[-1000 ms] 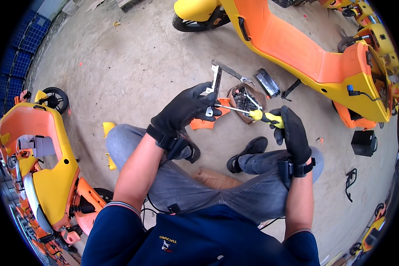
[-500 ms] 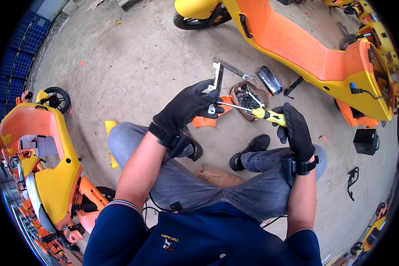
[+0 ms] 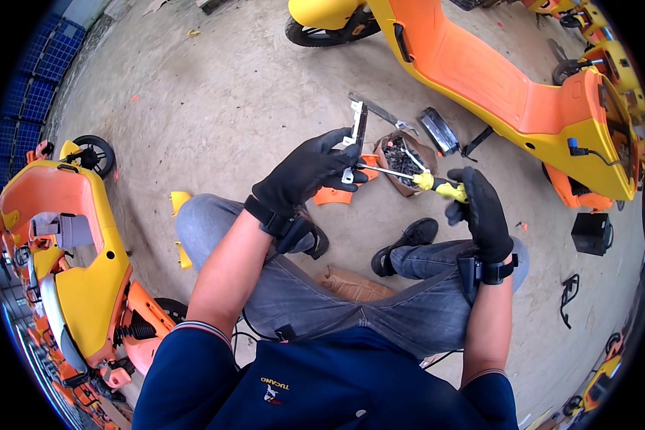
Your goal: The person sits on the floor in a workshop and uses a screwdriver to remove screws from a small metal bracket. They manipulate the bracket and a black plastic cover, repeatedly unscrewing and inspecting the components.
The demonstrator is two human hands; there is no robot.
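Note:
My left hand [image 3: 301,170], in a black glove, is closed around a narrow black-and-white part [image 3: 357,125], which stands up from the fingers. A screwdriver [image 3: 443,188] with a yellow-and-black handle lies across between my hands. Its thin shaft points left and its tip meets the lower end of the part, near my left fingertips. My gloved right hand [image 3: 486,218] is at the butt of the handle, with palm and fingers bent about it. The exact contact of the fingers there is partly hidden.
Beyond my hands, an open box of small dark pieces [image 3: 407,163] sits on the floor by an orange panel [image 3: 335,195], a flat metal bar [image 3: 374,107] and a black case [image 3: 438,131]. Yellow-orange scooters stand at right [image 3: 473,64] and left [image 3: 86,283]. A black block [image 3: 591,233] lies right.
The view has shifted slightly. My right hand has turned and its fingers have shifted around the screwdriver handle. The tip stays at the part in my left hand.

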